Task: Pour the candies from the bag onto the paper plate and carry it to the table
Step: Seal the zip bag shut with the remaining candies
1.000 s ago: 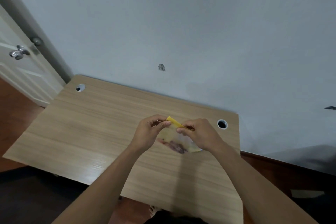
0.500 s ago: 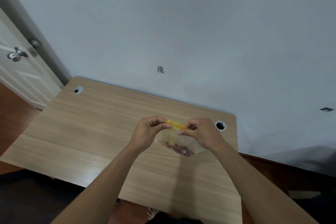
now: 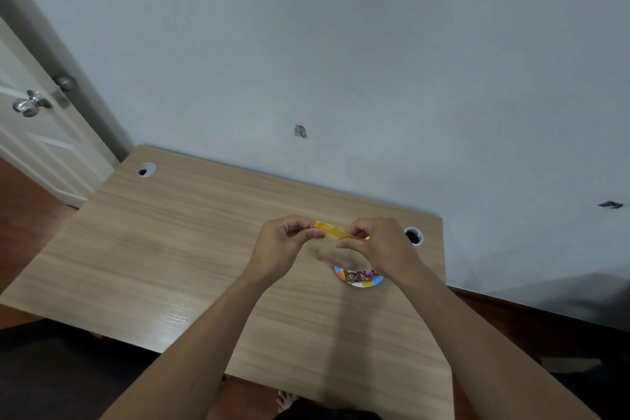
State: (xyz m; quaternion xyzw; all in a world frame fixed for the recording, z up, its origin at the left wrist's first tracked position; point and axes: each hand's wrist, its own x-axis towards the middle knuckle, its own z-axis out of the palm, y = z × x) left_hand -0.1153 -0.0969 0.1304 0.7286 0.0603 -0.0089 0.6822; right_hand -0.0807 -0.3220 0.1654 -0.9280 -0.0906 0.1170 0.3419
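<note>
A clear plastic bag point(image 3: 322, 249) with a yellow zip strip point(image 3: 332, 230) hangs above the wooden table point(image 3: 170, 232). My left hand point(image 3: 283, 249) pinches the strip's left end and my right hand point(image 3: 378, 245) pinches its right end. Below the bag a small paper plate point(image 3: 375, 281) with a blue and orange rim lies on the table, half hidden by my right wrist. Wrapped candies point(image 3: 356, 275) show over the plate. I cannot tell whether they lie on the plate or in the bottom of the bag.
The table stands against a pale wall, with cable holes at its back left point(image 3: 146, 169) and back right point(image 3: 413, 236). A white door with a metal knob point(image 3: 29, 106) is at the left. My bare foot point(image 3: 286, 401) shows below the table's front edge.
The bag's bottom and the candies have sunk lower under my hands. The plate's coloured rim now shows beneath the bag. Both hands keep pinching the yellow strip.
</note>
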